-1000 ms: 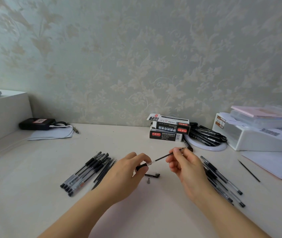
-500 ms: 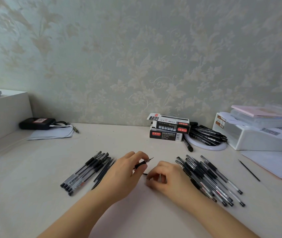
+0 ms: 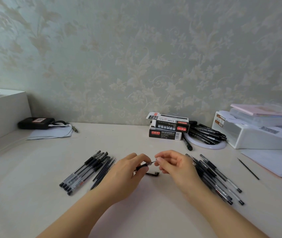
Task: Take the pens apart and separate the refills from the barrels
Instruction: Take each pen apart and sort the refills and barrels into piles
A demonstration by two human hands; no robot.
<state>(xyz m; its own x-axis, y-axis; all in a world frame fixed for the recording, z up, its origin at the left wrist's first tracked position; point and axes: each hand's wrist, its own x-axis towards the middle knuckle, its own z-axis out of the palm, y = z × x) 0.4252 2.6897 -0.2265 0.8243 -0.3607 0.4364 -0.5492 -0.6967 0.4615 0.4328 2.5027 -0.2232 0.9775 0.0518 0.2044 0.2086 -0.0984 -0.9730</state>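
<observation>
- Both our hands meet over the desk (image 3: pixel 136 212): our left hand (image 3: pixel 128 170) grips a pen (image 3: pixel 142 166) by its black grip, our right hand (image 3: pixel 173 164) pinches its metal tip.
- Work looks partly done: barrels and thin dark refills (image 3: pixel 103 170) lie in the left pile (image 3: pixel 83 172); a pile of whole pens (image 3: pixel 217 177) waits at right.
- Each pen shows a clear barrel with black ends.
- A small black part (image 3: pixel 153 174) lies under our fingers.

The upper black-and-white cardboard pen box (image 3: pixel 168 123) at the back of the tabletop (image 3: pixel 33 169) carries the number "1120", printed on its end flap and, upside down, on its top. All other print is too small to read.
</observation>
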